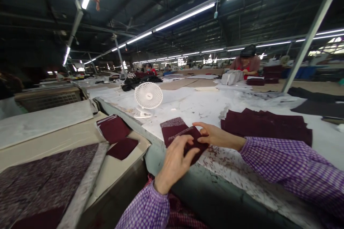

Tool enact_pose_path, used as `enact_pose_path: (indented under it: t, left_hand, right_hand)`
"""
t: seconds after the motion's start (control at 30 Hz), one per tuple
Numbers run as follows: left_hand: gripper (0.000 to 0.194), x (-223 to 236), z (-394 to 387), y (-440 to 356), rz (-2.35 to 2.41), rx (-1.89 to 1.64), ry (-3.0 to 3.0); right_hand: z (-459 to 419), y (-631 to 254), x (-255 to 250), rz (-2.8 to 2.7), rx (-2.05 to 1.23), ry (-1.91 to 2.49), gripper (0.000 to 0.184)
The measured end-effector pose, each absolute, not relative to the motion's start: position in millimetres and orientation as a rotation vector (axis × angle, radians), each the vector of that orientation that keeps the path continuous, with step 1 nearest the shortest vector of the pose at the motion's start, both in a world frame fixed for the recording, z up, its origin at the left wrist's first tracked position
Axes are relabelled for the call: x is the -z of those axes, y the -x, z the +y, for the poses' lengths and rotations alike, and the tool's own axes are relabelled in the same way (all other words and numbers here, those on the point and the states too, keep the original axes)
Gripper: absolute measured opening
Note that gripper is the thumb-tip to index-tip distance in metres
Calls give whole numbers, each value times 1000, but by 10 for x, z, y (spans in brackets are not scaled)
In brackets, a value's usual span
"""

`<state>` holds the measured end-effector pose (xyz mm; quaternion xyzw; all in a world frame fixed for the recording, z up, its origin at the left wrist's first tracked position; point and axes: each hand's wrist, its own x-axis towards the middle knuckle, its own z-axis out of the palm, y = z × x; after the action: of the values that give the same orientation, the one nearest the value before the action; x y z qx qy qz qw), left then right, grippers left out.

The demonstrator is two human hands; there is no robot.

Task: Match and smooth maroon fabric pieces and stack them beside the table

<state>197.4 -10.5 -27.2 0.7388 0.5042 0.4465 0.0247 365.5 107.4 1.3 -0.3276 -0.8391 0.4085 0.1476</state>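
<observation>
A maroon fabric piece (198, 153) with a speckled upper edge is held between my two hands at the table's front edge. My left hand (177, 157) grips its near left side, thumb and fingers curled on the cloth. At its upper right corner, my right hand (211, 135) pinches the fabric with the thumb and a finger. Just behind lies another maroon piece with a grey speckled band (173, 123), flat on the white-covered table (188, 102) and partly hidden by the held one.
A small white fan (148, 95) stands behind my hands. Fanned maroon pieces (266, 125) lie right. On the left surface are a small maroon stack (114, 128) and speckled fabric (45, 175). A person (245, 64) works across the table; a metal post (309, 35) rises at right.
</observation>
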Motion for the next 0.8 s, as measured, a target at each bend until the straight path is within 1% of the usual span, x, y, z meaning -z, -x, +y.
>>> enact_pose_path:
  t: [0.07, 0.1, 0.2, 0.27, 0.33, 0.4, 0.47, 0.57, 0.63, 0.8]
  left_hand:
    - [18, 227, 62, -1885, 1720, -1473, -2125]
    - [19, 211, 160, -1857, 1796, -1457, -2095]
    - [24, 183, 445, -1862, 1892, -1234, -2051]
    - [23, 176, 583, -1924, 1882, -1085, -1995]
    - [19, 176, 665, -2000, 1878, -1019, -1969]
    - [17, 185, 699, -2064, 1908, -1026, -1993]
    - [18, 200, 702, -2106, 1949, -1016, -2047]
    - [21, 231, 683, -2137, 1997, -944, -2160]
    - [22, 253, 673, -2144, 2000, -907, -2220]
    - [25, 293, 680, -2128, 2007, -898, -2278]
  right_hand:
    - [1077, -3703, -7, -2487, -1046, 873, 67]
    - [1067, -3721, -14, -2525, -991, 841, 66]
    - [1018, -3748, -50, -2606, -858, 790, 63]
    - [1006, -3756, -72, -2644, -780, 780, 62]
    - [1029, -3774, -85, -2697, -708, 787, 62]
    - [1075, -3810, -86, -2742, -602, 831, 61]
    - [1121, -3859, -72, -2731, -405, 897, 55]
    - [1150, -3925, -16, -2686, -116, 901, 35]
    - [1142, -3949, 37, -2717, -49, 845, 28]
    - [1106, -3946, 135, -2744, 0, 772, 26]
